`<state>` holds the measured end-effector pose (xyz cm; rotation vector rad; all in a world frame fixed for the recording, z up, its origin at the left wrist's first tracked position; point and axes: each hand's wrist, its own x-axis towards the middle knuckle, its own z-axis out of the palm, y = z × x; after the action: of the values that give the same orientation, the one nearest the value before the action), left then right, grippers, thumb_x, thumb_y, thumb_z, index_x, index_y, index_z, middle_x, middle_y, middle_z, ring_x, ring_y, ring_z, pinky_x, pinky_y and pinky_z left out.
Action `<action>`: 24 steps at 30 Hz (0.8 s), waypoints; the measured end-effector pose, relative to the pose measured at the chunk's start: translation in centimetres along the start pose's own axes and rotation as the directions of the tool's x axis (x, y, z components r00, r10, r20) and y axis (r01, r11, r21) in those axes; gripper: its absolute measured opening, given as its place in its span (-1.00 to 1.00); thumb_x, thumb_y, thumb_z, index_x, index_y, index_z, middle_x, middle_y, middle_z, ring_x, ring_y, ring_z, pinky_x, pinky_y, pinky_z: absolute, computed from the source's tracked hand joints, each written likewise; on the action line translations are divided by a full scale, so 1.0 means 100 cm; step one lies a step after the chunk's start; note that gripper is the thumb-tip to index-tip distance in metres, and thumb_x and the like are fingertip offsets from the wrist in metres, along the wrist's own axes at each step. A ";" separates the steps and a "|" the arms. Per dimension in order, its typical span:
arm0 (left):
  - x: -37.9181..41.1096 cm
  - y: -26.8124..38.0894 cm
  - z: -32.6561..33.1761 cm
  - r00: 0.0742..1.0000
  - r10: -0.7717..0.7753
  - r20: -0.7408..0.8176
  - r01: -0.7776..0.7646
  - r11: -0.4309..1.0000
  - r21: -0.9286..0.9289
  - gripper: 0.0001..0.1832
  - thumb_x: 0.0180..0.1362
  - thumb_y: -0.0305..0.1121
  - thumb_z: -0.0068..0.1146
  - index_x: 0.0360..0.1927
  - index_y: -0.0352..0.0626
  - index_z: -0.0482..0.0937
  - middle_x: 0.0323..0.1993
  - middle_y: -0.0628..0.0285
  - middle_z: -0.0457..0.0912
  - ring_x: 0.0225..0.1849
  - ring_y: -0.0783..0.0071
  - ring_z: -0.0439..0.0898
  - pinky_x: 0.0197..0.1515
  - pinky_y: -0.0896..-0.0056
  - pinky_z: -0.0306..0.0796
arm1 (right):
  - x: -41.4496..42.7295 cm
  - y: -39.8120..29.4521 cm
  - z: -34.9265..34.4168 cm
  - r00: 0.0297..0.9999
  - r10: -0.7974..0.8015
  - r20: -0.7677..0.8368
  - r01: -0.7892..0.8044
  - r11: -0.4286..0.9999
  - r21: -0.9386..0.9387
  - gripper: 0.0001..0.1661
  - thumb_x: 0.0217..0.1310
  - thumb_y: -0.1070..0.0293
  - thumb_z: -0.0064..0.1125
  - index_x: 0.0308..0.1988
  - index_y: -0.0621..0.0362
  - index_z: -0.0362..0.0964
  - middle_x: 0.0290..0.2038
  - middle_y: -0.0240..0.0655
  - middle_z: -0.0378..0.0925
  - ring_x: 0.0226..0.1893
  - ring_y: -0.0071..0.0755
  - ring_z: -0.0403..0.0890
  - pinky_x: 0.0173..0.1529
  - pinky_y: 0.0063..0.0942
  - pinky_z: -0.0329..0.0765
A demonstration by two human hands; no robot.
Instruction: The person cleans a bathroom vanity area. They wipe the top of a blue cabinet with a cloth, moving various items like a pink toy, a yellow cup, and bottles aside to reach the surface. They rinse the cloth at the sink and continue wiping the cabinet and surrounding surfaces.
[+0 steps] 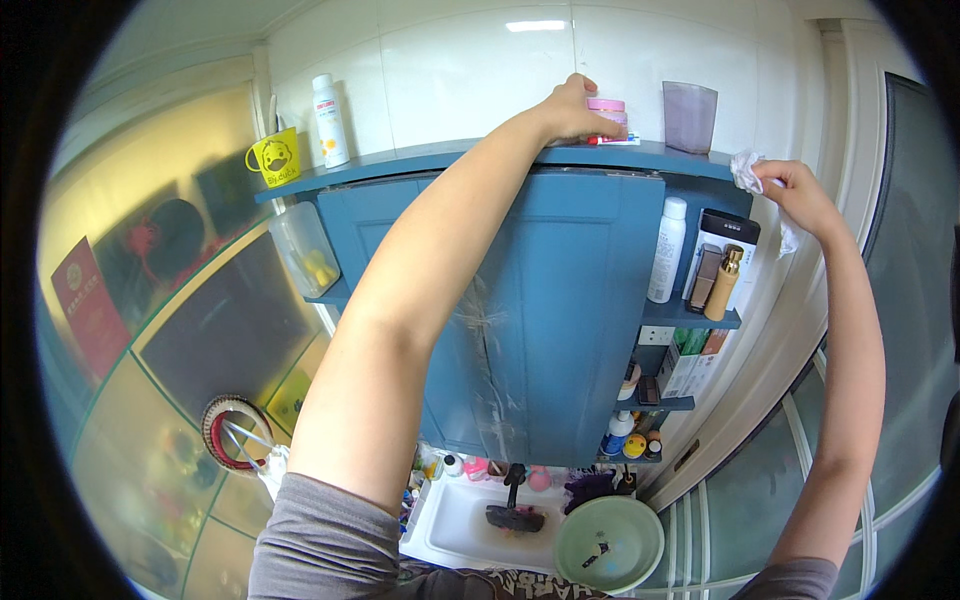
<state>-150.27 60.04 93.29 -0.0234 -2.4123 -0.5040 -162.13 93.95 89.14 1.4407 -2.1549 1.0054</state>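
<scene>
My left hand reaches onto the blue cabinet's top shelf, its fingers around a pink-lidded jar. A toothpaste-like tube with a red cap lies beneath those fingers at the shelf's front. At the shelf's right end, my right hand pinches a crumpled white cloth or tissue, part of which hangs below the hand. Between the hands stands a translucent purplish cup. Further left on the same shelf are a white spray can and a yellow duck mug.
Side shelves hold a white spray bottle, a gold-capped bottle and boxes. Below are a white sink with a black faucet and a green basin. A clear plastic container is at left.
</scene>
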 end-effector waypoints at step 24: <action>-0.004 -0.001 -0.027 0.971 -0.238 0.031 0.207 0.897 0.390 -0.79 -0.22 -0.31 0.50 -0.49 -0.09 0.69 -0.47 0.24 0.70 -0.44 0.47 0.64 -0.34 0.46 0.49 | 0.008 0.024 -0.001 0.996 -0.084 0.023 0.083 0.996 0.029 -0.84 0.14 0.59 0.08 -0.25 0.28 0.56 -0.33 -0.45 0.58 -0.28 -0.60 0.50 -0.10 -0.59 0.42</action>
<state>-148.34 58.99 94.88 0.4163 -2.5648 -0.1203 -164.67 94.03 88.87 1.5494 -2.0863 0.9967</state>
